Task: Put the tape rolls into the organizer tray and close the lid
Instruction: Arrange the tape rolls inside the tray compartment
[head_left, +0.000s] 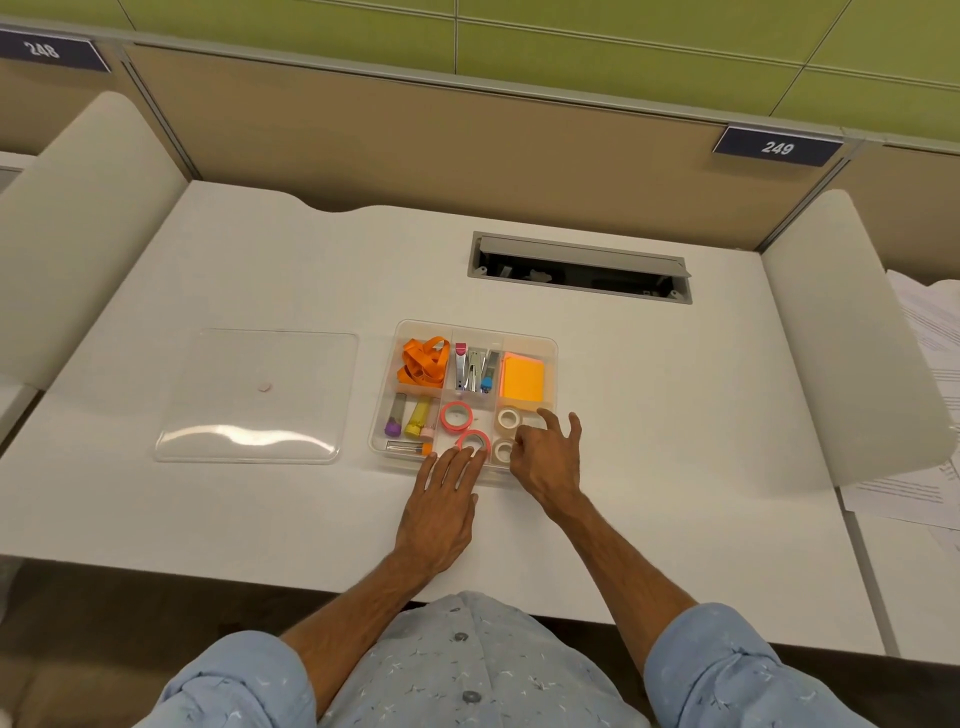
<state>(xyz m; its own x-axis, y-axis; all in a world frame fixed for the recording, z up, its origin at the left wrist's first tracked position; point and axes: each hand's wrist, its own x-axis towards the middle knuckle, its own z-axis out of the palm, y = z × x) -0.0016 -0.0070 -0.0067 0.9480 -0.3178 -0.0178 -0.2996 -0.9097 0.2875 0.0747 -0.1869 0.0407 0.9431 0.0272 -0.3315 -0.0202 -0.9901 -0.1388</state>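
We are at the tail of the loading step: four tape rolls sit in the near compartments of the organizer tray, two pink ones, the far pink roll and the near pink roll, and just right of them two white ones, the far white roll and the near white roll. Our left hand lies flat and open, fingertips touching the near pink roll at the tray's near edge, gripping nothing. Our right hand hovers over the white rolls with fingers loosely spread; it seems to hold nothing, though whether a finger touches the near white roll we cannot tell. We see no roll left on the desk, so we judge the tapes are all in and only being nudged to settle. The clear lid lies flat on the desk well left of the tray, so next we must let go of the rolls, reach left, lift the lid by its edges, square it over the tray and press it down
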